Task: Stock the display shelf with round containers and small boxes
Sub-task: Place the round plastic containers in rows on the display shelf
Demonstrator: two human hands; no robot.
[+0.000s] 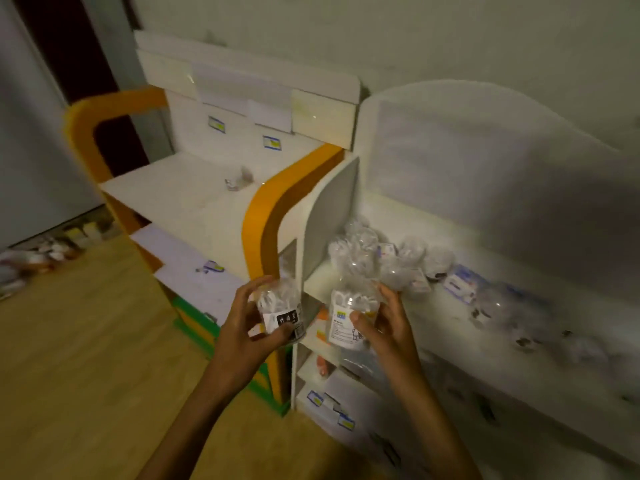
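Two clear round jars are held up in front of the white shelf unit (pixel 332 209), one in each hand. The left jar (pixel 282 311) is gripped by the left hand (pixel 242 327), fingers curled round its far side and thumb pressed on its label; it is held just left of the white shelf unit's side panel, level with the shelf edge. The right jar (pixel 349 317) is gripped by the right hand (pixel 388 327), thumb laid across its white label, fingers wrapped behind; it is held just in front of the unit's top shelf (pixel 433 306), at its left end. On that shelf, behind the right jar, a cluster of clear jars (pixel 388 258) is seen standing close together, with small boxes (pixel 462 284) farther right along the shelf; the far right of the shelf is blurred and its contents cannot be made out. Lower shelves of the unit are seen below the hands, with labelled white boxes (pixel 332 407). To the left of the unit an orange-trimmed stand (pixel 263 216) is noted, touching or just beside it, one small clear item (pixel 237 180) on its top surface. A wooden floor (pixel 86 341) is seen left of both.
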